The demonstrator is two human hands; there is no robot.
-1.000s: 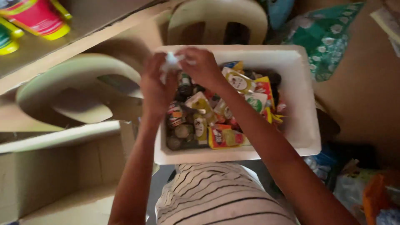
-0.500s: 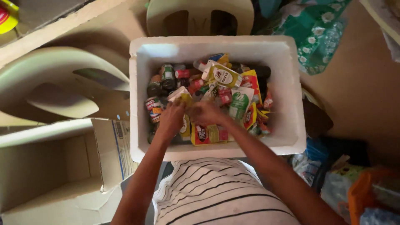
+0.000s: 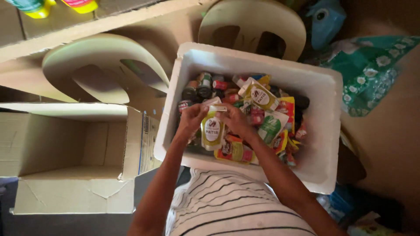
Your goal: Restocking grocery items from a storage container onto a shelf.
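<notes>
A person in a striped shirt [image 3: 236,205] stands over a white foam box [image 3: 323,131] crammed with sauce pouches and small bottles. The left hand [image 3: 192,117] and right hand [image 3: 234,118] are both pinched on the top edge of a yellow-green sauce pouch [image 3: 212,130], holding it upright just above the box's contents. An open cardboard box [image 3: 70,153] sits beside the foam box, with pale plastic chairs [image 3: 105,57] behind.

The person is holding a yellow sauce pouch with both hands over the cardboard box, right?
Not quite. Both hands, left hand and right hand, do hold the yellow sauce pouch, but over the white foam box full of packets, not the cardboard box, which sits open off to the side. The head view shows this.
</notes>
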